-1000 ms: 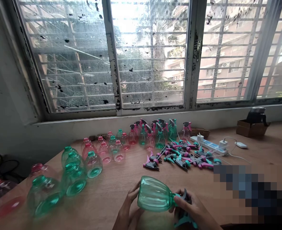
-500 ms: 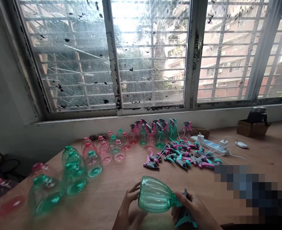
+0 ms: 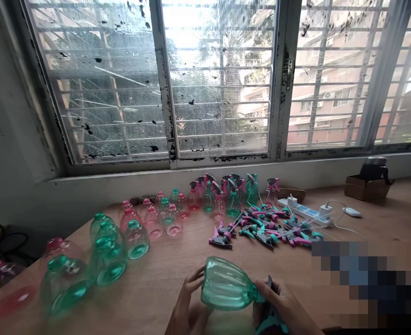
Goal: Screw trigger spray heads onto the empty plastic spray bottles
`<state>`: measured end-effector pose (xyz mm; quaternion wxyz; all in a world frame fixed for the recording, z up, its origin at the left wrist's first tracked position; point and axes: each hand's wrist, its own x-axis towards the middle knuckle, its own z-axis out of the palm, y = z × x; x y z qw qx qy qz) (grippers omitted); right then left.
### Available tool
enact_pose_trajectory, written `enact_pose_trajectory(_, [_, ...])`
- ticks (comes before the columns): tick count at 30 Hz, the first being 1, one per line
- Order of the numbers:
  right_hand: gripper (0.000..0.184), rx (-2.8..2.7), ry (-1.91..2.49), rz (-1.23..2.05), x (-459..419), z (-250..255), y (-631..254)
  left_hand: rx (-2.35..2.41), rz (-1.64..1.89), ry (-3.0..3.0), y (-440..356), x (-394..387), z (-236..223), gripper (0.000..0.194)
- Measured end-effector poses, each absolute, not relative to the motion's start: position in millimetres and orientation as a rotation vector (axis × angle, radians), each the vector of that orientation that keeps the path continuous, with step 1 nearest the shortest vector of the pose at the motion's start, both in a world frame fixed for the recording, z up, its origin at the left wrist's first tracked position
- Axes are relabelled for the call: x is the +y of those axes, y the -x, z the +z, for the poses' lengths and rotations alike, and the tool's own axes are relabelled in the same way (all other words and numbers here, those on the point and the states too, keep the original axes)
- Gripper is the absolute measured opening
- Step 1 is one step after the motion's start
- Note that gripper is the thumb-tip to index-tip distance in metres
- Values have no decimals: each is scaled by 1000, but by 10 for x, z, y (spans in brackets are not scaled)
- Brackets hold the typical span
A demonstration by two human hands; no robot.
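A translucent green bottle (image 3: 228, 284) lies on its side in the air in front of me, its neck pointing right. My left hand (image 3: 188, 302) holds it by the base, with fingers behind and the thumb below. At the neck, my right hand (image 3: 284, 304) is closed around a black and teal trigger spray head (image 3: 272, 322), which meets the bottle mouth. The fingers partly hide the joint between the two. Beyond my hands lies a pile of loose spray heads (image 3: 266, 225) in pink, teal and grey.
Open green and pink bottles (image 3: 109, 260) stand along the left of the wooden table (image 3: 156, 288). Bottles with spray heads fitted (image 3: 233, 197) stand by the wall. To the right are a power strip (image 3: 306, 211) with plugs and cable, and a cardboard box (image 3: 367, 187).
The bottle and my left hand stay almost in place. The fingers of my right hand have shifted slightly around the spray head at the neck.
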<state>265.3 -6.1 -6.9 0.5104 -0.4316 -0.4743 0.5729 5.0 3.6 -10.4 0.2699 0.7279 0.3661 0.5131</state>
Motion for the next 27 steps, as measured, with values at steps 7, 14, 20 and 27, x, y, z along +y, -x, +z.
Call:
enact_pose_trajectory(7, [61,-1228,1051,1342,-74,-58,-2667,1043,1246,-1829,-26,8,-65,55])
enact_pose_trajectory(14, [59,-1171,1033,1348,-67,-92,-2662,1003,1328,-1825,-67,7,-94,47])
enact_pose_trajectory(20, [56,-1182,990,1375,-35,-125,-2666,1098,1205,-1784,-25,2,-123,60])
enact_pose_trajectory(27, [54,-1163,997,1393,-59,-99,-2676,1050,1224,-1719,-38,14,-142,59])
